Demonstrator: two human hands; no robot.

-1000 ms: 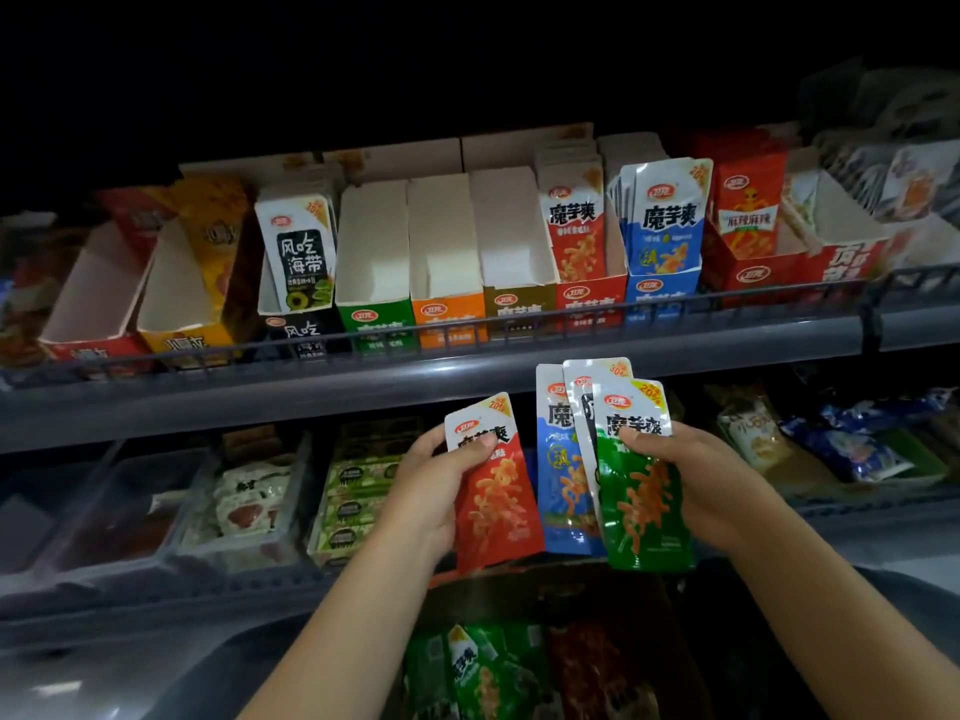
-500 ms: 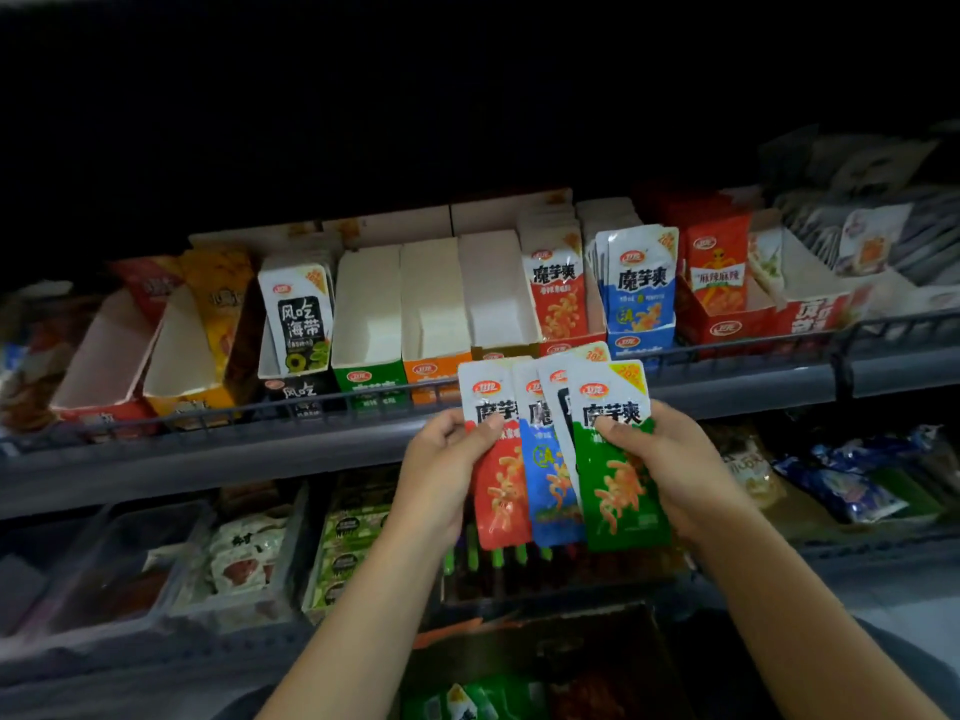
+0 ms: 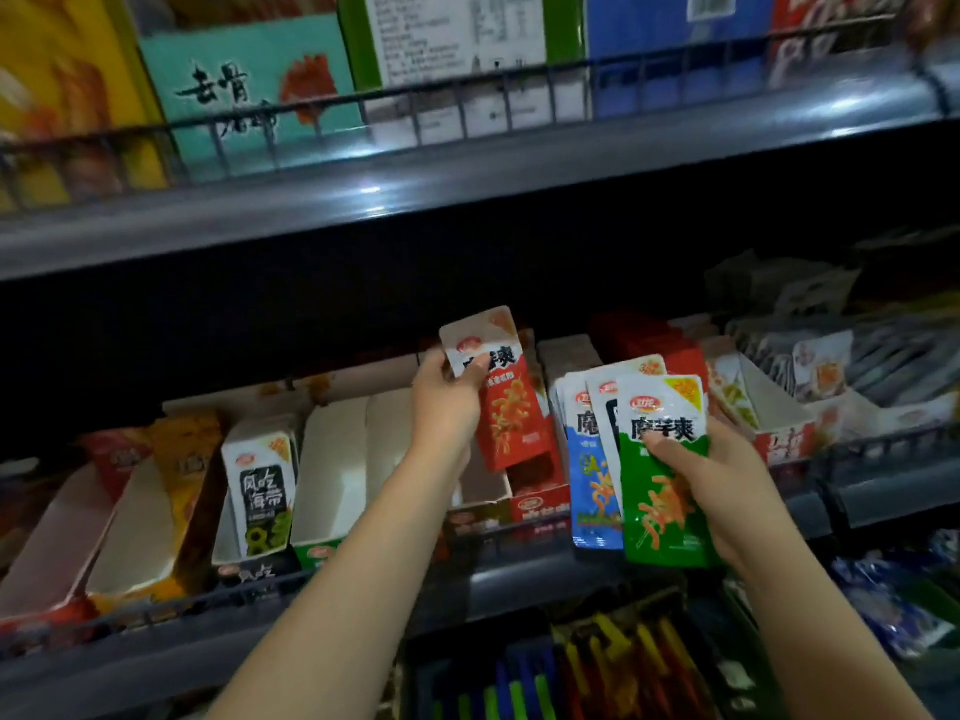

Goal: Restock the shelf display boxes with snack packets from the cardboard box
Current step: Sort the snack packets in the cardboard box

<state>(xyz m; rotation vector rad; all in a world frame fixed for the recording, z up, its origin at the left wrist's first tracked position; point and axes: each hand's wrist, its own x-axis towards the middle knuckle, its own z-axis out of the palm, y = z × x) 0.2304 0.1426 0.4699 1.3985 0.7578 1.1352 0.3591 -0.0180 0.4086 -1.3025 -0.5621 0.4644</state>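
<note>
The left hand has lifted its red packet above the red display box; right hand grips the fanned green packet and blue packet.

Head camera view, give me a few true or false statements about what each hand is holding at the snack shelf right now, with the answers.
1. The left hand holds a red packet. True.
2. The right hand is empty. False: it grips a fan of packets with a green packet in front.
3. A blue packet sits behind the green one in the right hand. True.
4. The red packet lies flat on the shelf rail. False: it is held up over the red display box.
5. The white display box next to the seaweed packet looks full. False: no packets show in it.
</note>
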